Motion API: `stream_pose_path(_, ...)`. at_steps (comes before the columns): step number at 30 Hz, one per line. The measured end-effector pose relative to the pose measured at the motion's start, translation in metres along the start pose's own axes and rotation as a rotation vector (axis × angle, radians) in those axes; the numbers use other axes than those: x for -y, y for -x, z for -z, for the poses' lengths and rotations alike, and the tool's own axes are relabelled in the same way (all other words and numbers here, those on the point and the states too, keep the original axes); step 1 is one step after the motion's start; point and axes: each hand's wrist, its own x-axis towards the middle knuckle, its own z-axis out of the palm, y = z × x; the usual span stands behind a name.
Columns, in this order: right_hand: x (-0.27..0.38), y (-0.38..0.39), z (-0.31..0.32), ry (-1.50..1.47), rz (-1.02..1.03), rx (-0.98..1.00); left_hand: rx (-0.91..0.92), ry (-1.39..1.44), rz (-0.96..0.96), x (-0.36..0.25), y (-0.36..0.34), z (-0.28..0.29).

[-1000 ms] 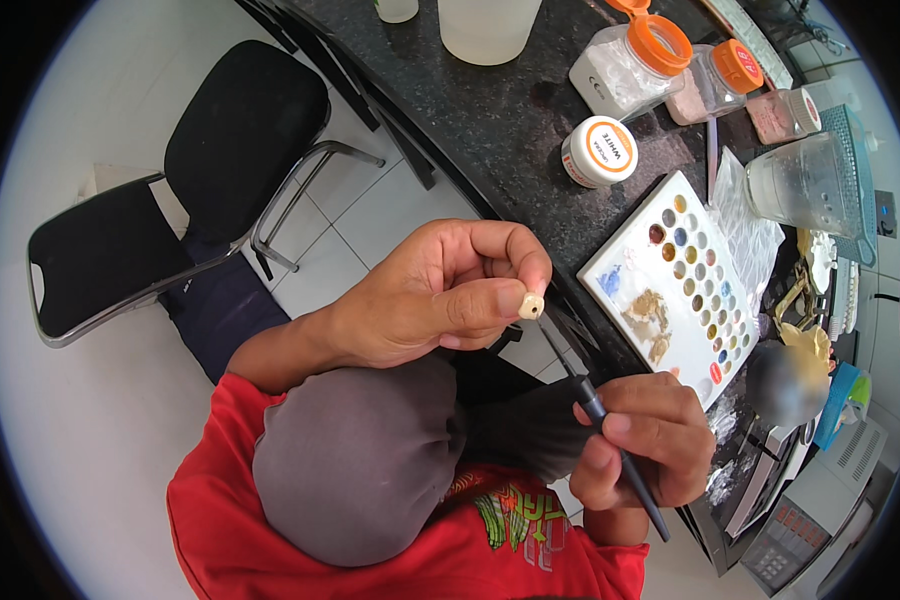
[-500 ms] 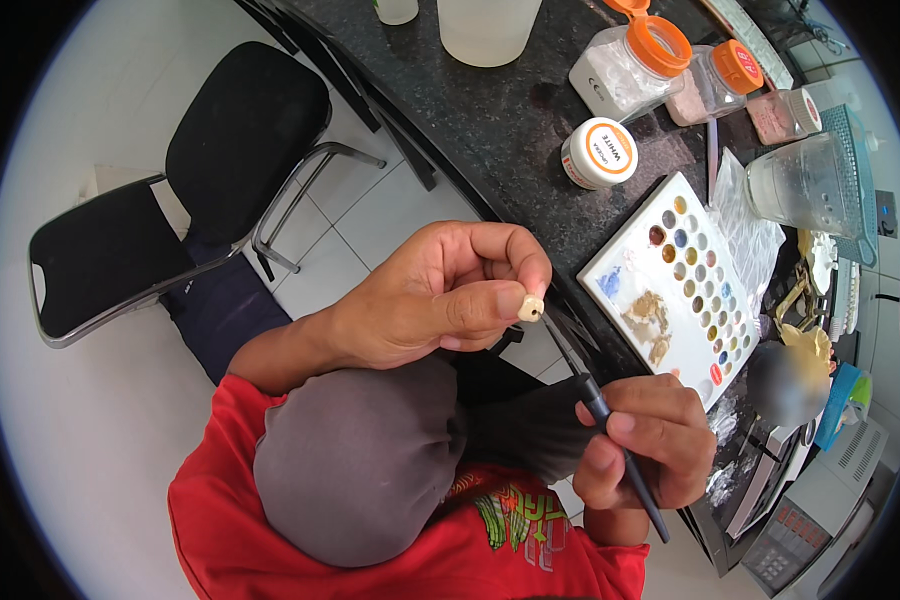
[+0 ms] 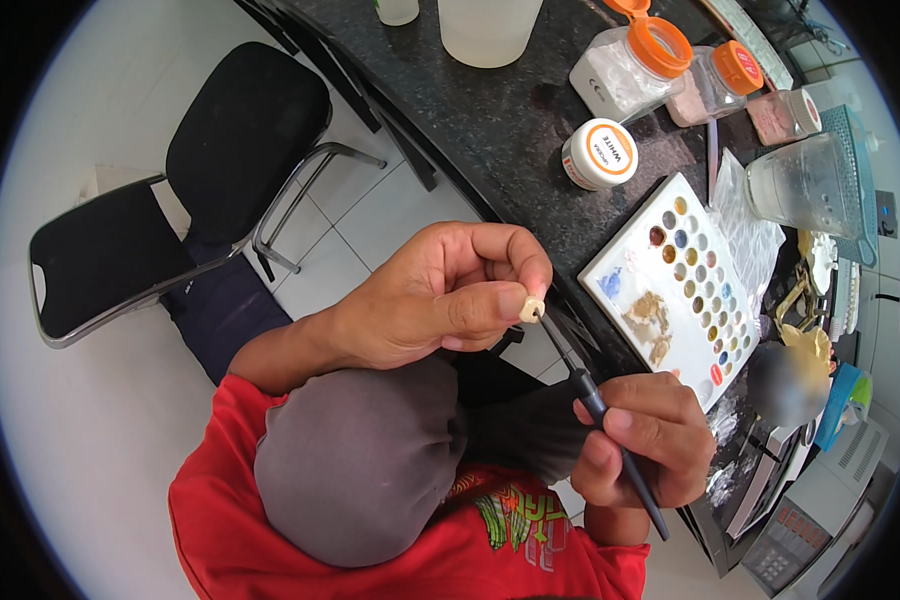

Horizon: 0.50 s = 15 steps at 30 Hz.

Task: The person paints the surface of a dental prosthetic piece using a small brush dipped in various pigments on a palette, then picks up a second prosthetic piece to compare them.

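Note:
My left hand (image 3: 450, 290) pinches a small cream-coloured dental crown (image 3: 530, 310) between thumb and fingertips. In my right hand (image 3: 655, 440) is a slim black-handled brush (image 3: 590, 395), gripped like a pen. Its thin tip reaches up to the crown and meets it at the small dark hole; whether the tip is inside cannot be made out. To the right of the crown, on the dark worktop, lies a white palette (image 3: 630, 315) with rows of coloured wells and smears of blue and brown.
A white tub (image 3: 598, 165) and orange-capped powder jars (image 3: 620, 85) stand on the dark speckled counter (image 3: 420, 90). Farther right are a clear cup (image 3: 800, 180), a teal basket (image 3: 860, 200) and a grey machine (image 3: 810, 520). Black chairs (image 3: 245, 140) stand at the left.
The brush has moved slightly up and left, so its tip now meets the crown. My left hand has stayed in place.

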Motion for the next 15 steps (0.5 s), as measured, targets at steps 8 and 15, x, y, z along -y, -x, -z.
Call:
stream_pose_path(8,0.0009,-0.0005,0.001,-0.001,-0.017,0.016,-0.006,-0.016,0.005,-0.0015,-0.0003,-0.0016)
stream_pose_path(15,0.0062,-0.0026,-0.0021,-0.094,-0.099,-0.073,-0.002,-0.012,0.0,-0.001,0.0002,-0.0011)
